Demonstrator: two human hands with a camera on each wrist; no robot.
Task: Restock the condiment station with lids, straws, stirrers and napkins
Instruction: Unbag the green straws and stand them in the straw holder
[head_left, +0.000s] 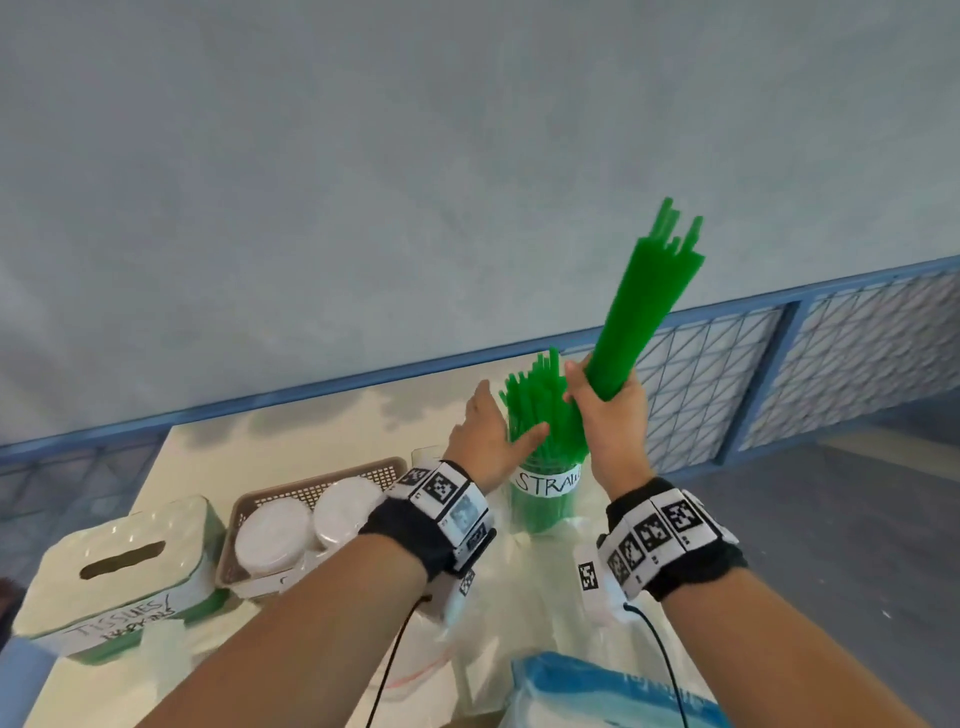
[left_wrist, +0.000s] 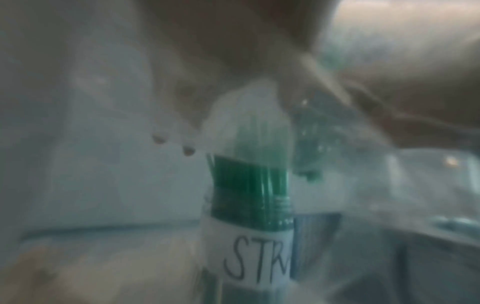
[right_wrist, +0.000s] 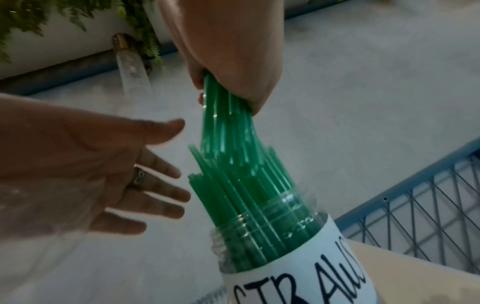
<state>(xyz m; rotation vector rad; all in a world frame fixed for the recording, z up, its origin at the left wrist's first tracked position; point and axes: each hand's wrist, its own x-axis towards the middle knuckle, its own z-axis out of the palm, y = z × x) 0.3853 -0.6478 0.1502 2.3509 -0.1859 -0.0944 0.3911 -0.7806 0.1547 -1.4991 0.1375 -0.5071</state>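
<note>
A clear jar (head_left: 545, 486) with a white label reading STRAWS stands on the table, packed with green straws (head_left: 540, 410). My right hand (head_left: 608, 405) grips a thick bundle of green straws (head_left: 644, 306) above the jar, the lower ends dipping among the straws in the jar (right_wrist: 270, 242). My left hand (head_left: 488, 431) is open with fingers spread, just left of the jar's straws; in the right wrist view the left hand (right_wrist: 98, 174) hangs beside them without touching. The left wrist view is blurred and shows the jar (left_wrist: 249, 226).
A brown mesh basket (head_left: 311, 493) holds white lids (head_left: 270, 535). A tissue box (head_left: 119, 566) labelled TISSUES/NAPKINS sits at the left. Clear plastic bags (head_left: 457, 623) and a blue pack (head_left: 613, 691) lie near the front edge. A blue wire fence (head_left: 779, 364) runs behind.
</note>
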